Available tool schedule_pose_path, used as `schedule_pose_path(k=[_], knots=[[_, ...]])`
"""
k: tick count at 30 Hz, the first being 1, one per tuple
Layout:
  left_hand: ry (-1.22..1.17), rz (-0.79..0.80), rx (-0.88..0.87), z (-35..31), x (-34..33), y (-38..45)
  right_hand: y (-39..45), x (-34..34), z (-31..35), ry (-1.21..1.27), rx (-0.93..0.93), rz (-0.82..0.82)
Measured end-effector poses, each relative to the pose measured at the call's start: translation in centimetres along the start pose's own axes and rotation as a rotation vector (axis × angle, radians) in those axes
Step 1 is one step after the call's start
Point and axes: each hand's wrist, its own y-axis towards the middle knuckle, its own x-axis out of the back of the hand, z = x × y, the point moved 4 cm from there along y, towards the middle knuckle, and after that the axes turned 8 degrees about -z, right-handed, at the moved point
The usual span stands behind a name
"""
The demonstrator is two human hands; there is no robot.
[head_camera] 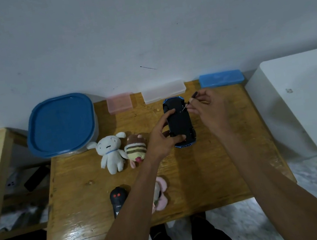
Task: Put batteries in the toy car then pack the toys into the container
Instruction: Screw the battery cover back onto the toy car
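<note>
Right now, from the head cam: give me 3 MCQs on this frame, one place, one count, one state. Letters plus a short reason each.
1. Where is the blue-lidded container?
A. the table's far left corner
B. the near right corner
C. on the floor

2. How many flat plastic cases line the wall edge?
A. one
B. three
C. five

3. How does the toy car lie?
A. on its wheels
B. inside the container
C. underside up

Answers:
1 A, it sits beside the white plush.
2 B, a pink case, a clear case, a blue case.
3 C, the left hand grips it black base up while the right hand pinches a screwdriver.
</note>
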Motion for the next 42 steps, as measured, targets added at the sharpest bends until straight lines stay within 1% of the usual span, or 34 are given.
schedule_pose_path(k=[5,15,22,25,31,36,42], knots=[[0.008,0.001,-0.017,0.2,0.3,-0.1,0.1,-0.4,-0.1,-0.056,0.038,0.027],[0.016,-0.006,-0.010,0.0,0.2,-0.3,0.2,-0.5,-0.4,-0.073,0.095,0.034],[0.018,-0.004,-0.008,-0.2,0.1,-0.4,0.0,-1.0,-0.1,-0.292,0.313,0.073],[0.019,-0.008,0.005,-0.2,0.2,-0.4,-0.2,-1.0,0.1,-0.314,0.356,0.063],[-0.020,-0.014,0.041,-0.3,0.1,-0.4,-0.3,-0.9,0.7,-0.339,0.537,0.068],[-0.053,-0.006,0.073,-0.6,-0.3,-0.8,-0.7,-1.2,0.9,-0.271,0.513,0.088],[-0.049,0.017,0.089,-0.5,-0.4,-1.2,-0.7,-1.0,1.1,-0.272,0.441,0.019]])
